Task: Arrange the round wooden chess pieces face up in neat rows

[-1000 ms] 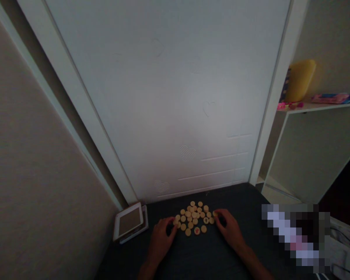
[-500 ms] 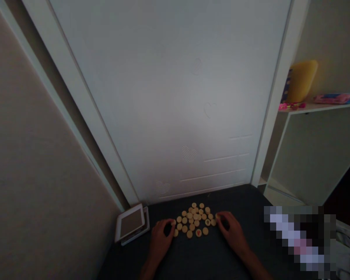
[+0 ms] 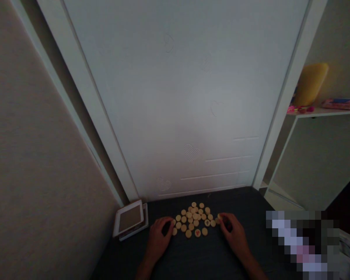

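Note:
Several round, pale wooden game pieces (image 3: 195, 216) lie in a loose cluster on the dark table, some overlapping in the middle. One piece with a red mark (image 3: 197, 233) sits at the near edge, and one with a dark mark (image 3: 207, 223) lies to the right; the others look plain. At the cluster's left edge, my left hand (image 3: 160, 234) curls thumb and forefinger around a wooden piece (image 3: 174, 222). On the opposite side, my right hand (image 3: 233, 230) pinches another piece (image 3: 219, 216) at its fingertips, beside a piece on the table.
Two stacked frame-like objects (image 3: 131, 218) lie at the table's (image 3: 189, 258) back left. Behind it stands a white panel (image 3: 177, 116) with embossed hearts. To the right are a shelf (image 3: 332, 113) bearing a yellow object (image 3: 312, 83) and a blurred-out patch.
My right hand has shifted slightly right, and a piece beneath its fingertips shows more. My left hand stays at the cluster's left edge. The camera view has tilted a little.

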Motion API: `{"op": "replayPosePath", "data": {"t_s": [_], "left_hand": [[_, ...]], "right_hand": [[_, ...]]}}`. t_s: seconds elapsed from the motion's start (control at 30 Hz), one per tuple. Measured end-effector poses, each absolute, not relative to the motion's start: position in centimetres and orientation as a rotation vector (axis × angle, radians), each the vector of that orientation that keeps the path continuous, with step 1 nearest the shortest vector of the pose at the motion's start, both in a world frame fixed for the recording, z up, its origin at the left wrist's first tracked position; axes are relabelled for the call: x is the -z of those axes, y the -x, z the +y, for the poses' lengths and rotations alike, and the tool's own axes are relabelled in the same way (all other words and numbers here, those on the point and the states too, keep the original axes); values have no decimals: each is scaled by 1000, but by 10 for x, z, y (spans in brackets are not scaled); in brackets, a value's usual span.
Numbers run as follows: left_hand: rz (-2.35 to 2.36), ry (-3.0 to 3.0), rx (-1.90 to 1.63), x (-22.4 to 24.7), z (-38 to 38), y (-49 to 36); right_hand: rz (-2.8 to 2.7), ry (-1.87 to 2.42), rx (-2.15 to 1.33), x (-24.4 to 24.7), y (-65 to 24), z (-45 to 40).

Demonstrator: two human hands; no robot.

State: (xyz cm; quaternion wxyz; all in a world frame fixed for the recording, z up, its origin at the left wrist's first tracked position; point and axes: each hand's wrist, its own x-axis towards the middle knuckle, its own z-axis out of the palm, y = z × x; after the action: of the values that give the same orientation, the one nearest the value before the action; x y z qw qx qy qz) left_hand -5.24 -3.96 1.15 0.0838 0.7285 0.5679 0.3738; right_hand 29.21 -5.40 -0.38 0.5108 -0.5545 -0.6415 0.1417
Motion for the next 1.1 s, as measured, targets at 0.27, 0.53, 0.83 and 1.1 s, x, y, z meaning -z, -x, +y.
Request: {"op": "replayPosePath", "data": {"t_s": [0.27,0.53,0.83,1.1], "left_hand": [[1642,-2282,-958,-17,-50,48],[1734,-2269,-1000,-16,-45,47],[2256,-2132,-1274,-27,-52,88],[2717,-2085,-907,-28,-49,101]], "right_hand": [[-1537,1353,-354,-1,-292,-56],[-1510,1402,-379,-2,-294,-56],[-1487,1404,-387,2,-296,-55],[-1535,1389,-382,2,-295,-55]]}}
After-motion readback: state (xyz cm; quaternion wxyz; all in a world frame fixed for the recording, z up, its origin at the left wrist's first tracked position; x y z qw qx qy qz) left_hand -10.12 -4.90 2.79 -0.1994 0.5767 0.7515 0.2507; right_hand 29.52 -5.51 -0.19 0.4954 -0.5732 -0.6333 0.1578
